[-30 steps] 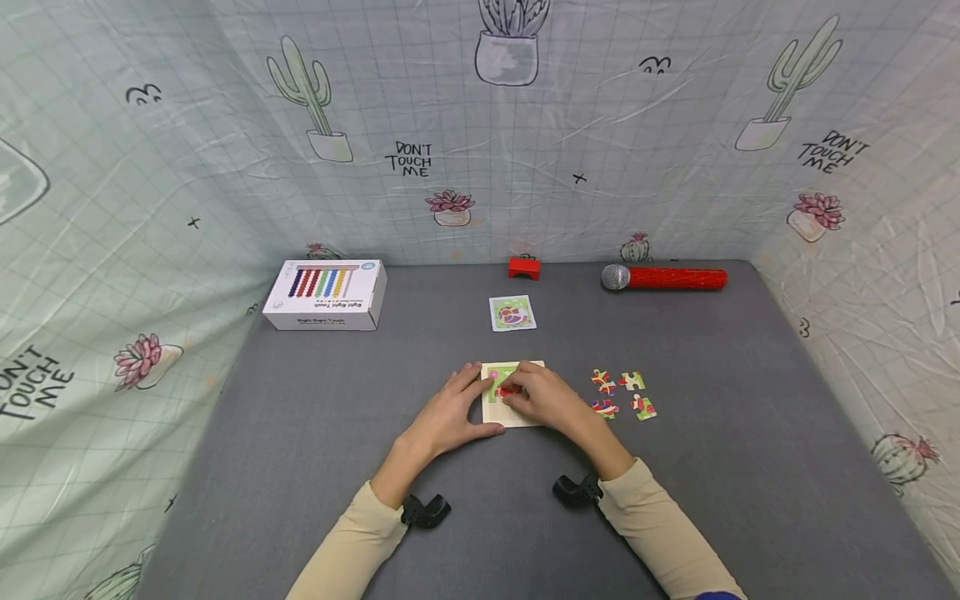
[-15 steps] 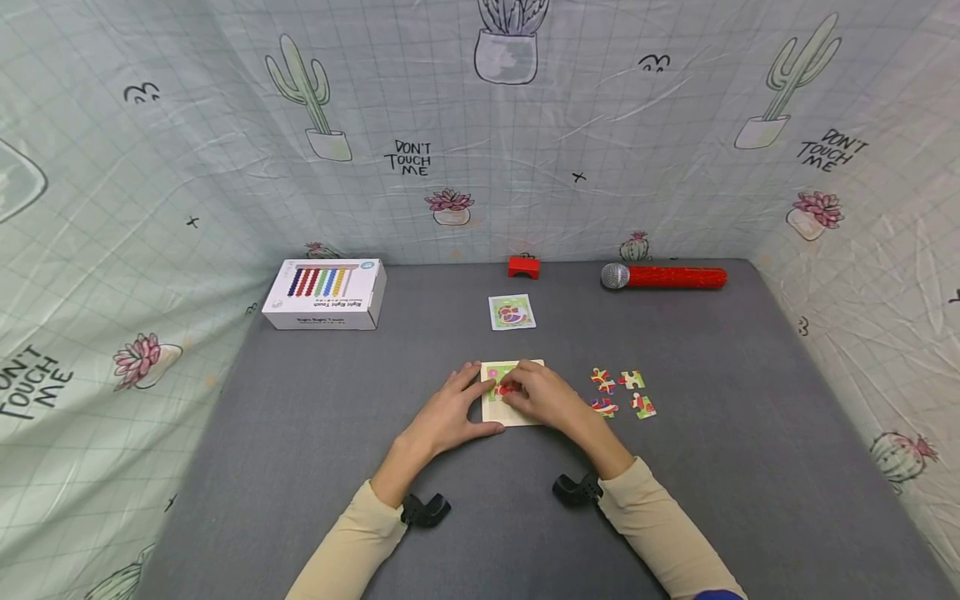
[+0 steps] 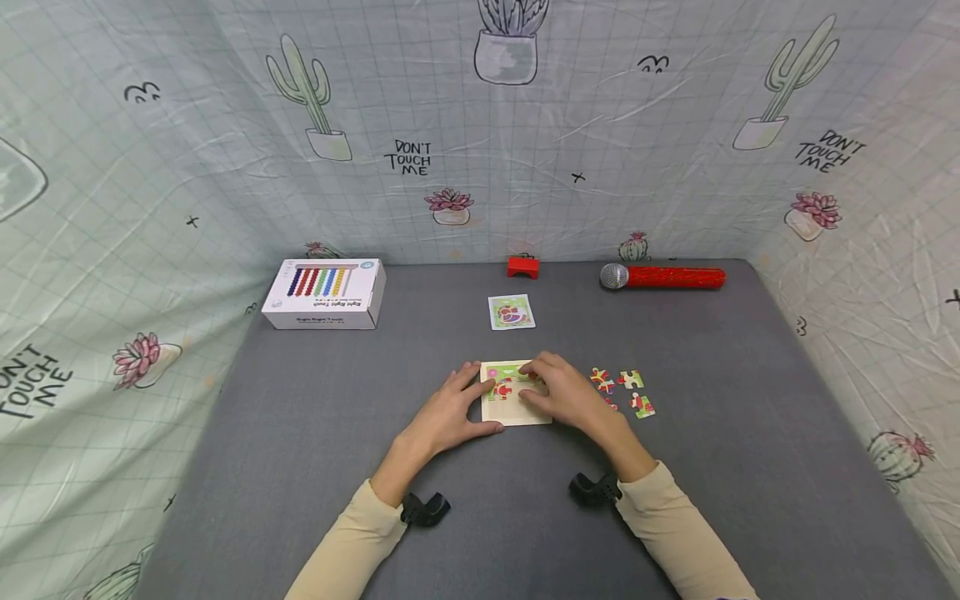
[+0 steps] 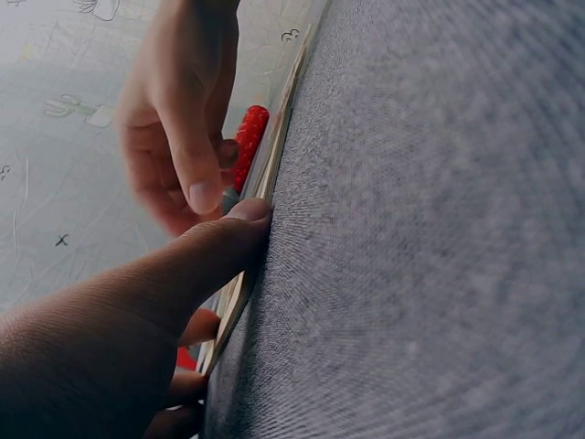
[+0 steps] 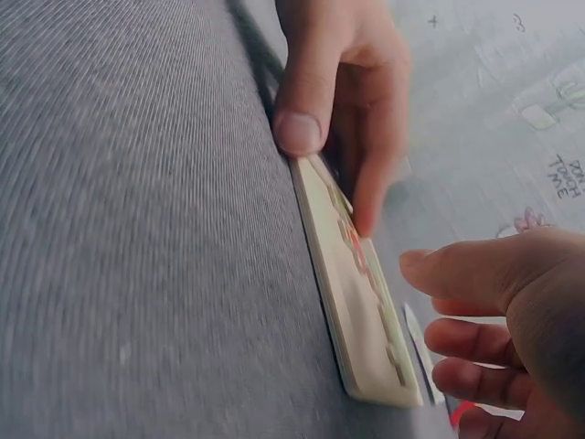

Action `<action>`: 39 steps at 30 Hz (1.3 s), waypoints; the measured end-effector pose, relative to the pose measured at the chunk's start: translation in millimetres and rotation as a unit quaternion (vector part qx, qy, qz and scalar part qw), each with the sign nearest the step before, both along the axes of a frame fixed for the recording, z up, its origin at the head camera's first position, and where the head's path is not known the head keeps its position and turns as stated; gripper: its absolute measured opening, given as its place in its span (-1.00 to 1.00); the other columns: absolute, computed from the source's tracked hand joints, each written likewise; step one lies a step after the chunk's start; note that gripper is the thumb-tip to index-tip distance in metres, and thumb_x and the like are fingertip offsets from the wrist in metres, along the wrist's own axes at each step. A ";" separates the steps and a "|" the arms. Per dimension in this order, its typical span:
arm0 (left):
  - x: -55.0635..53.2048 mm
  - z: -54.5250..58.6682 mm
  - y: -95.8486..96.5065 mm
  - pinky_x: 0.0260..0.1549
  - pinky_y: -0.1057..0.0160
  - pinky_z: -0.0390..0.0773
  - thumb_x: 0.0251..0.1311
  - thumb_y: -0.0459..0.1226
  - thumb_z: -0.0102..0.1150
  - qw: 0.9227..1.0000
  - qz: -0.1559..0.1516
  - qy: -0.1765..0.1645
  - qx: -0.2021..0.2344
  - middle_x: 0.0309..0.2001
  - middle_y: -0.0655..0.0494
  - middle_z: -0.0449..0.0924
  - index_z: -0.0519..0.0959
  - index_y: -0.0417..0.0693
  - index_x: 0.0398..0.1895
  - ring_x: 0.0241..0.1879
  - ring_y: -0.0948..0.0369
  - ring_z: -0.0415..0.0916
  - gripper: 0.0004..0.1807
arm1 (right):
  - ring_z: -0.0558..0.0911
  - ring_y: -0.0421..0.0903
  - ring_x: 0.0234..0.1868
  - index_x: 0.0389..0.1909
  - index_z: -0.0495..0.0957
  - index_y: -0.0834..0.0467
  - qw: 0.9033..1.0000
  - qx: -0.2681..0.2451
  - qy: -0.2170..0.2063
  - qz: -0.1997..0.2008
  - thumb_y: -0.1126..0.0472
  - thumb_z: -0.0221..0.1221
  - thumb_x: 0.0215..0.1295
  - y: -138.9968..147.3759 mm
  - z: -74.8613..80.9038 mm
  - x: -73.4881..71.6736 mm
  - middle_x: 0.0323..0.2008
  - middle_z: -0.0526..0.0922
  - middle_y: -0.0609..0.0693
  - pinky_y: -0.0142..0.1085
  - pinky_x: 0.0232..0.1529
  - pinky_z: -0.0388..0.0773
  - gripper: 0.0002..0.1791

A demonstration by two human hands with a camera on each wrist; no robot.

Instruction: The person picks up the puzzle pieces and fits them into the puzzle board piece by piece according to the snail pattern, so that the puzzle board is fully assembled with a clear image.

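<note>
A pale wooden puzzle board (image 3: 525, 413) lies on the table in front of the person, its upper part filled with green and red puzzle pieces (image 3: 502, 389). At its left side the left hand (image 3: 444, 410) holds the board, thumb at the near edge and index finger reaching onto the pieces. The right hand (image 3: 566, 393) hovers over the board's right part, fingers loosely bent and nothing between them, as the right wrist view (image 5: 512, 320) shows. Several loose jigsaw pieces (image 3: 632, 380) lie right of the board, one partly hidden by the right hand.
Beyond the board lies a small picture card (image 3: 512, 312). Along the table's back stand a white box (image 3: 326, 296), a red arched block (image 3: 522, 267) and a red microphone (image 3: 663, 277). A patterned cloth (image 3: 450, 108) hangs round the grey table (image 3: 360, 383).
The right hand has let go of the red piece in the board, lifted and shifted right, uncovering more of the pieces. The left hand has stayed in place.
</note>
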State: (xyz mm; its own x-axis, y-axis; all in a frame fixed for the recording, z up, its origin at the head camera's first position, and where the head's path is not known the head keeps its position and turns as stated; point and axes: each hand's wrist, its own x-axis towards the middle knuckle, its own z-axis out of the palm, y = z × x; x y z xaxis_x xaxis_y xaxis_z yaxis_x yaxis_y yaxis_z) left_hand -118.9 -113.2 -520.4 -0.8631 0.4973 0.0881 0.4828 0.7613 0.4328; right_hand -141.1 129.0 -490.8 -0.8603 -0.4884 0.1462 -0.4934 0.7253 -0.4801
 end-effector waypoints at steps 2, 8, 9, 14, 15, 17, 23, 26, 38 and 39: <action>0.2 0.2 0.2 0.53 -0.07 0.18 0.06 0.21 0.39 1.000 0.001 -0.003 -0.001 0.50 -0.18 0.24 0.49 0.01 0.36 0.53 -0.09 0.15 -0.16 | 0.50 -0.13 -0.22 0.00 0.65 0.21 1.000 0.002 0.002 -0.002 0.14 0.37 0.26 5.0 1.1 1.1 -0.17 0.62 0.04 -0.20 -0.16 0.55 -0.65; 0.1 0.6 1.3 0.54 -0.06 0.15 0.06 0.22 0.39 1.000 0.007 -0.013 -0.004 0.51 -0.16 0.22 0.48 0.02 0.37 0.55 -0.08 0.12 -0.15 | 0.56 -0.04 -0.11 0.04 0.63 0.24 1.000 -0.002 -0.002 -0.016 0.14 0.38 0.24 19.2 3.6 3.3 -0.12 0.62 0.08 -0.10 -0.02 0.61 -0.60; 0.0 0.5 1.5 0.54 -0.05 0.15 0.05 0.22 0.40 1.000 0.008 -0.014 -0.005 0.51 -0.15 0.22 0.48 0.02 0.37 0.55 -0.07 0.12 -0.15 | 0.57 -0.03 -0.09 0.05 0.63 0.24 1.000 -0.002 -0.003 -0.020 0.14 0.38 0.24 21.3 3.9 3.7 -0.11 0.62 0.08 -0.08 0.00 0.61 -0.59; -0.4 0.2 1.9 0.55 -0.04 0.14 0.05 0.21 0.40 1.000 0.010 -0.016 -0.008 0.51 -0.15 0.22 0.48 0.02 0.38 0.55 -0.07 0.11 -0.15 | 0.57 -0.03 -0.03 0.06 0.62 0.20 0.999 0.007 -0.004 -0.046 0.10 0.38 0.24 32.0 3.4 4.5 -0.08 0.60 0.04 -0.07 0.02 0.62 -0.58; -0.4 0.2 1.9 0.54 -0.04 0.14 0.05 0.21 0.41 1.000 0.010 -0.016 -0.008 0.51 -0.15 0.22 0.48 0.02 0.38 0.55 -0.07 0.11 -0.14 | 0.57 -0.03 -0.03 0.07 0.62 0.20 0.999 0.006 -0.006 -0.050 0.10 0.38 0.24 33.9 3.5 4.7 -0.08 0.60 0.04 -0.06 0.02 0.62 -0.58; -0.6 0.2 2.0 0.54 -0.04 0.15 0.04 0.21 0.41 1.000 0.009 -0.015 -0.008 0.51 -0.15 0.22 0.48 0.02 0.38 0.55 -0.07 0.12 -0.14 | 0.56 0.00 -0.02 0.07 0.61 0.21 0.998 0.002 -0.008 -0.055 0.10 0.38 0.24 37.9 3.5 4.8 -0.08 0.60 0.07 -0.04 0.02 0.60 -0.57; -0.7 -0.2 1.9 0.55 -0.04 0.14 0.05 0.21 0.41 1.000 0.009 -0.015 -0.008 0.51 -0.16 0.22 0.47 0.02 0.38 0.55 -0.07 0.11 -0.14 | 0.53 0.03 0.01 0.12 0.59 0.20 0.997 -0.006 -0.025 -0.071 0.10 0.37 0.25 47.8 2.0 5.7 -0.03 0.59 0.10 -0.01 0.05 0.58 -0.54; -0.7 -0.6 2.1 0.55 -0.04 0.14 0.04 0.21 0.41 1.000 0.008 -0.016 -0.008 0.51 -0.16 0.22 0.48 0.02 0.38 0.55 -0.06 0.11 -0.14 | 0.52 0.02 -0.03 0.12 0.59 0.19 0.997 -0.016 -0.025 -0.075 0.12 0.37 0.24 52.7 0.0 6.0 -0.04 0.59 0.10 -0.05 0.01 0.55 -0.54; 0.4 -0.6 2.0 0.54 -0.04 0.14 0.05 0.21 0.41 1.000 0.010 -0.011 -0.006 0.51 -0.17 0.22 0.48 0.01 0.37 0.55 -0.08 0.12 -0.15 | 0.53 0.07 -0.02 0.18 0.55 0.25 0.994 -0.018 -0.039 -0.097 0.19 0.33 0.25 76.0 -2.3 1.4 0.04 0.55 0.16 0.01 0.02 0.54 -0.52; 0.5 -0.6 1.9 0.54 -0.04 0.15 0.05 0.21 0.41 1.000 0.010 -0.011 -0.005 0.51 -0.17 0.23 0.48 0.01 0.37 0.54 -0.08 0.12 -0.15 | 0.52 0.08 0.00 0.18 0.54 0.25 0.994 -0.016 -0.038 -0.099 0.20 0.33 0.25 78.4 -2.7 0.8 0.05 0.55 0.17 0.02 0.04 0.53 -0.51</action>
State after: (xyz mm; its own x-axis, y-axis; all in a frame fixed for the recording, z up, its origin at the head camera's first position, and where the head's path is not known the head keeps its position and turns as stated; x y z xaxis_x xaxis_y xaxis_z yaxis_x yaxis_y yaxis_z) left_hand -118.4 -111.3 -521.0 -0.8743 0.4812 0.0639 0.4584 0.7753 0.4346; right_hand -140.2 207.4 -493.5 -0.9479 -0.3054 0.0906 -0.3050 0.7882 -0.5345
